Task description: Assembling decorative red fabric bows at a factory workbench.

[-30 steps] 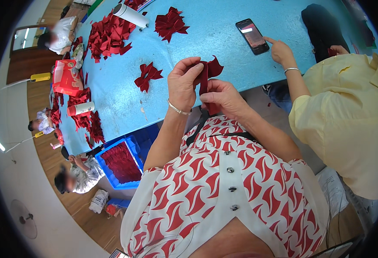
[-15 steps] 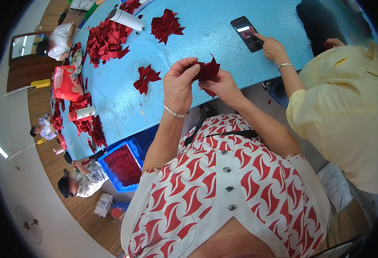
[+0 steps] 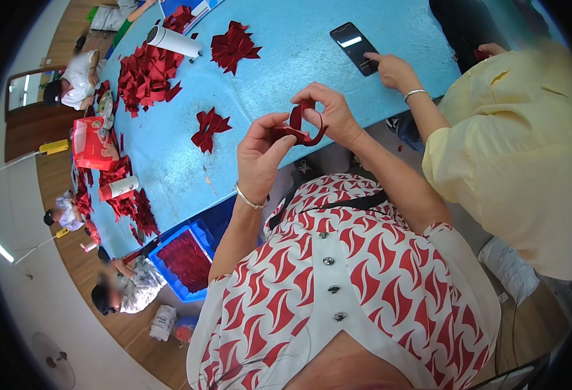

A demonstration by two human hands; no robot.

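While both hands work the dark red ribbon strip (image 3: 302, 130) in the air above the near edge of the blue table (image 3: 286, 58), I note the main risk: the loop could spring open. It is curled over the right hand's (image 3: 331, 117) fingers, and only the left hand's (image 3: 263, 153) thumb-and-finger pinch holds the loose end; a slack pinch would let the fold unroll, I judge. A dropped strip would likely fall between table edge and lap, out of my sight.

Second risk: the neighbour in the yellow shirt (image 3: 513, 162) sits close on the right, one hand (image 3: 393, 68) tapping a black phone (image 3: 356, 47). An elbow bump could jog the right hand.

Pose: left hand raised, palm turned inward, grip narrow and closed on the ribbon's lower end, silver bracelet (image 3: 250, 200) at the wrist. Right hand arched above it, fingers curved, grip closed on the loop from the far side. Forearms converge from the lower edge.

Around: finished red bow (image 3: 209, 127) left of the hands, another bow (image 3: 234, 45) farther off, heap of cut ribbon pieces (image 3: 144, 78), white tube (image 3: 174, 43), blue crate (image 3: 182, 260) below the table.
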